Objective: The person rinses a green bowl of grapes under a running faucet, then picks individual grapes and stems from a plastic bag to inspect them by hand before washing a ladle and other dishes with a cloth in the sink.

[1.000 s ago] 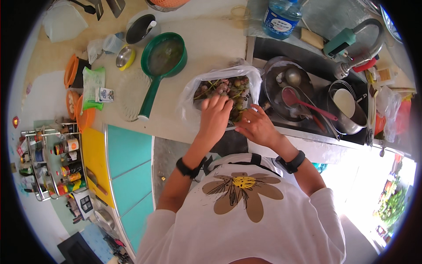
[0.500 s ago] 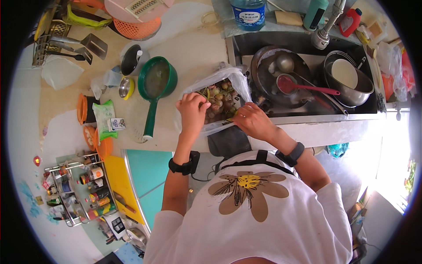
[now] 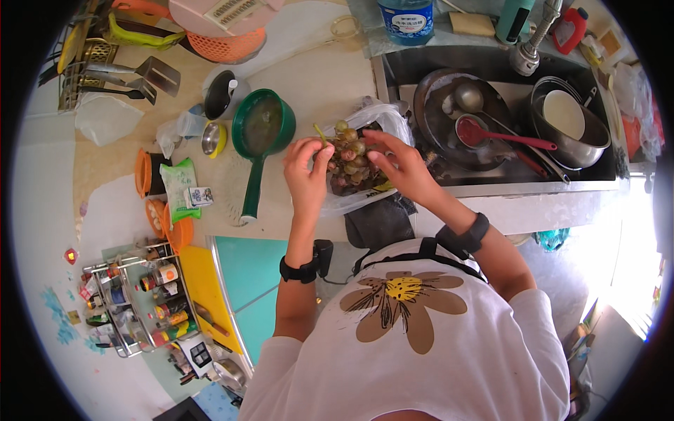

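A bunch of greenish-purple grapes (image 3: 349,156) rises from a clear plastic bag (image 3: 393,118) on the counter by the sink. My left hand (image 3: 306,174) pinches its green stem between thumb and fingers. On the other side of the bunch, my right hand (image 3: 403,167) has its fingers spread; I cannot tell whether the fingertips touch the grapes. More grapes lie lower in the bag, partly hidden by the bunch and my hands. Just left of the bag stands a green long-handled dipper (image 3: 254,186) with liquid in it.
The sink (image 3: 484,191) at right holds a wok (image 3: 435,151), a ladle, a red strainer and steel pots under the faucet (image 3: 526,59). At left are a small steel bowl (image 3: 210,138), a green packet (image 3: 181,188) and orange baskets. A spice rack (image 3: 133,298) stands lower left.
My left hand has lifted the grape bunch by its stem out of the bag's opening. My right hand has let go of the bag's edge and moved up beside the grapes, fingers spreading.
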Action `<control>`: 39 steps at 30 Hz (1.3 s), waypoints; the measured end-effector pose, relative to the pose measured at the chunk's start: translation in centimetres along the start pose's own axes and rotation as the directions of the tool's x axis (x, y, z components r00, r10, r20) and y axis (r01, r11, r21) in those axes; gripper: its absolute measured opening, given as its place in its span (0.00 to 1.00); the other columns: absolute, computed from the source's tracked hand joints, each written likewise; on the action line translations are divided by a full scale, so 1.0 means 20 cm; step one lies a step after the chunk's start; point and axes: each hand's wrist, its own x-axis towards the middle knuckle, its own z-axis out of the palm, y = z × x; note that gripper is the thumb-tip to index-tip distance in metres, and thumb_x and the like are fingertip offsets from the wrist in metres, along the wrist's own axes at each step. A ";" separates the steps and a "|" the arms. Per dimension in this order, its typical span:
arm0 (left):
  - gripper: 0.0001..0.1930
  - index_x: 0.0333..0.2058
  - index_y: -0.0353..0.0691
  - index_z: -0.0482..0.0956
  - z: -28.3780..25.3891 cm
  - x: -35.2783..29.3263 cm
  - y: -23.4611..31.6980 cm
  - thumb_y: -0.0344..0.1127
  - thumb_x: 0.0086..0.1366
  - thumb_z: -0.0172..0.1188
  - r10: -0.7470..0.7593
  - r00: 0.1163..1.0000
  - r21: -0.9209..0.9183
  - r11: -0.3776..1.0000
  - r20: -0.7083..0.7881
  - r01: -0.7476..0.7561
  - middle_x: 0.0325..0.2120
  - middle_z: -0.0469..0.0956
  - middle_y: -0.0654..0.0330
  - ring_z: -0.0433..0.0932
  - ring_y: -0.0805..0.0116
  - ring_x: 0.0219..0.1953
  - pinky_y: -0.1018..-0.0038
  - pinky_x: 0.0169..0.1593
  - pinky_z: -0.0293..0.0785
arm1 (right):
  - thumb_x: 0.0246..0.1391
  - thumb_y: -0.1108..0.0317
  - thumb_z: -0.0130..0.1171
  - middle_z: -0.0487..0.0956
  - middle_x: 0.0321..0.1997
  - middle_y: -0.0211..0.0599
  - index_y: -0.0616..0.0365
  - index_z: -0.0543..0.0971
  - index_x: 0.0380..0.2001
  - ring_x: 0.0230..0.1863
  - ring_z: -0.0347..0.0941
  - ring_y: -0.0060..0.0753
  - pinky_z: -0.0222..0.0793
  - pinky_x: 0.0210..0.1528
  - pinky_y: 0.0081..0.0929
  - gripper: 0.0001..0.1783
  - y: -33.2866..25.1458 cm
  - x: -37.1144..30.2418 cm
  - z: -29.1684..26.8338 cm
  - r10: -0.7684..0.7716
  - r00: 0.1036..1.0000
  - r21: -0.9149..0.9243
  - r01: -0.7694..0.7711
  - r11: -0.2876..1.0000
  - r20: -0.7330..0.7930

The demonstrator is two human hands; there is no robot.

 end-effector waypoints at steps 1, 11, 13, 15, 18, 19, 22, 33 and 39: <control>0.06 0.24 0.33 0.73 0.01 0.00 0.01 0.28 0.51 0.60 0.021 1.000 0.006 1.000 0.005 -0.021 0.25 0.73 0.58 0.71 0.65 0.28 0.74 0.32 0.66 | 0.50 0.73 0.55 0.75 0.38 0.40 0.62 0.73 0.42 0.34 0.73 0.31 0.70 0.35 0.26 0.14 -0.01 0.03 0.01 0.072 0.997 0.083 -0.075 0.994 0.035; 0.09 0.27 0.32 0.69 0.11 -0.07 0.02 0.32 0.62 0.49 -0.247 0.968 -0.206 0.950 -0.047 0.232 0.27 0.68 0.59 0.69 0.69 0.27 0.77 0.33 0.65 | 0.47 0.72 0.59 0.77 0.30 0.32 0.65 0.73 0.38 0.29 0.72 0.16 0.70 0.31 0.15 0.14 0.05 0.03 0.05 0.286 0.945 0.401 -0.326 0.856 0.160; 0.08 0.28 0.32 0.67 0.13 -0.08 0.04 0.32 0.63 0.46 -0.215 0.969 -0.175 0.966 -0.119 0.193 0.26 0.66 0.59 0.68 0.69 0.28 0.77 0.34 0.64 | 0.47 0.73 0.59 0.76 0.30 0.32 0.66 0.73 0.38 0.29 0.72 0.16 0.70 0.30 0.15 0.13 0.04 0.02 0.06 0.311 0.938 0.443 -0.348 0.826 0.156; 0.08 0.29 0.32 0.66 0.15 -0.08 0.03 0.32 0.64 0.45 -0.256 0.958 -0.194 0.954 -0.125 0.230 0.26 0.66 0.59 0.67 0.69 0.28 0.76 0.35 0.64 | 0.48 0.73 0.59 0.76 0.30 0.32 0.66 0.73 0.37 0.29 0.72 0.16 0.71 0.30 0.15 0.13 0.04 0.01 0.07 0.337 0.929 0.484 -0.366 0.794 0.151; 0.09 0.30 0.33 0.66 0.19 -0.09 0.04 0.33 0.65 0.43 -0.348 0.924 -0.259 0.917 -0.156 0.302 0.26 0.65 0.60 0.66 0.70 0.29 0.76 0.37 0.64 | 0.48 0.73 0.59 0.76 0.30 0.32 0.66 0.73 0.37 0.29 0.72 0.17 0.72 0.31 0.16 0.12 0.03 0.00 0.08 0.330 0.936 0.528 -0.344 0.777 0.124; 0.09 0.30 0.33 0.66 0.21 -0.10 0.04 0.33 0.65 0.42 -0.401 0.899 -0.307 0.890 -0.178 0.336 0.25 0.65 0.60 0.65 0.70 0.29 0.76 0.37 0.63 | 0.48 0.74 0.59 0.76 0.30 0.31 0.66 0.73 0.37 0.29 0.72 0.17 0.73 0.31 0.17 0.12 0.03 -0.01 0.09 0.339 0.935 0.546 -0.338 0.767 0.103; 0.10 0.29 0.34 0.65 0.23 -0.11 0.02 0.34 0.66 0.41 -0.462 0.867 -0.397 0.842 -0.184 0.365 0.25 0.65 0.61 0.65 0.70 0.29 0.76 0.38 0.63 | 0.48 0.74 0.58 0.76 0.31 0.31 0.66 0.73 0.37 0.30 0.72 0.17 0.74 0.32 0.18 0.12 0.01 -0.02 0.11 0.374 0.924 0.592 -0.344 0.729 0.077; 0.11 0.28 0.38 0.66 0.18 -0.04 0.05 0.38 0.67 0.41 -0.576 0.800 -0.600 0.703 -0.166 0.382 0.24 0.63 0.68 0.61 0.81 0.25 0.85 0.27 0.60 | 0.52 0.67 0.51 0.73 0.34 0.29 0.62 0.73 0.41 0.39 0.69 0.21 0.71 0.30 0.22 0.14 0.03 0.04 -0.04 0.483 0.860 0.754 -0.426 0.500 0.165; 0.12 0.26 0.39 0.66 0.16 -0.05 0.04 0.38 0.66 0.43 -0.576 0.817 -0.638 0.619 0.028 0.458 0.23 0.63 0.69 0.59 0.83 0.23 0.86 0.24 0.58 | 0.47 0.68 0.60 0.72 0.35 0.26 0.60 0.72 0.44 0.22 0.64 0.14 0.61 0.22 0.14 0.19 0.01 0.19 -0.02 0.320 0.884 0.408 -0.445 0.797 0.340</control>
